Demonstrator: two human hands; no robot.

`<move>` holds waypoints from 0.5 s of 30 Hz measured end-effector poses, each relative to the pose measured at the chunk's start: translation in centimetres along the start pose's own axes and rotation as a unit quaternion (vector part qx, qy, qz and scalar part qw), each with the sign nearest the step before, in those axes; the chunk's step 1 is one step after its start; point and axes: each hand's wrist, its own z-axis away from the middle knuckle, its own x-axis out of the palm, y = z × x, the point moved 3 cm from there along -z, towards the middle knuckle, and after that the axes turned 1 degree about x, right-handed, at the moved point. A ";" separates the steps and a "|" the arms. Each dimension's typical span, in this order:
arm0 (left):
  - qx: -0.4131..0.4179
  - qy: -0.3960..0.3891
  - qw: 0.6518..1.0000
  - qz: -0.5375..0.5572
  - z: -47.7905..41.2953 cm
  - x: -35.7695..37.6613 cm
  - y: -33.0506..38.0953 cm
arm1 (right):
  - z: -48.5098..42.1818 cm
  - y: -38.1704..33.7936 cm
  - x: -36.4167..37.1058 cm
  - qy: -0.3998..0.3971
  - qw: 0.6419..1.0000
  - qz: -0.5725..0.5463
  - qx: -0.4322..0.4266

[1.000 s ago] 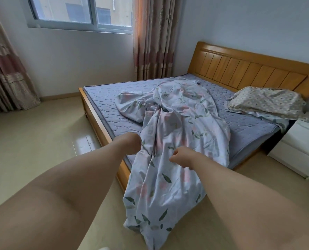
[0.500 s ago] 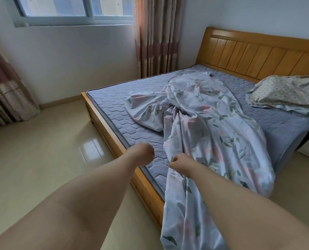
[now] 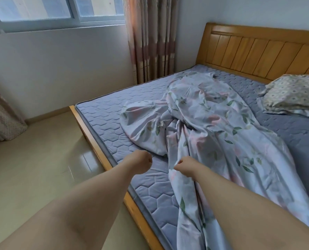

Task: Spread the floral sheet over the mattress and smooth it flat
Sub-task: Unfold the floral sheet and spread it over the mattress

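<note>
A single wide-angle camera sits on the person's head, high over the foot end of the bed point(image 3: 100, 156). It faces forward and down, looking diagonally across the mattress point(image 3: 103, 123) toward the headboard point(image 3: 258, 51) at upper right and the window point(image 3: 41, 9) at upper left. Both forearms enter from the bottom edge, so the left hand point(image 3: 139, 162) and right hand point(image 3: 186, 166) lie near, mid-frame. The far corners of the room sit well back.
</note>
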 end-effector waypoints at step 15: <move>0.092 -0.097 0.991 -0.019 -18.9 -0.3 -2.0 | -15.8 -0.8 -1.6 0.005 0.990 -0.078 0.114</move>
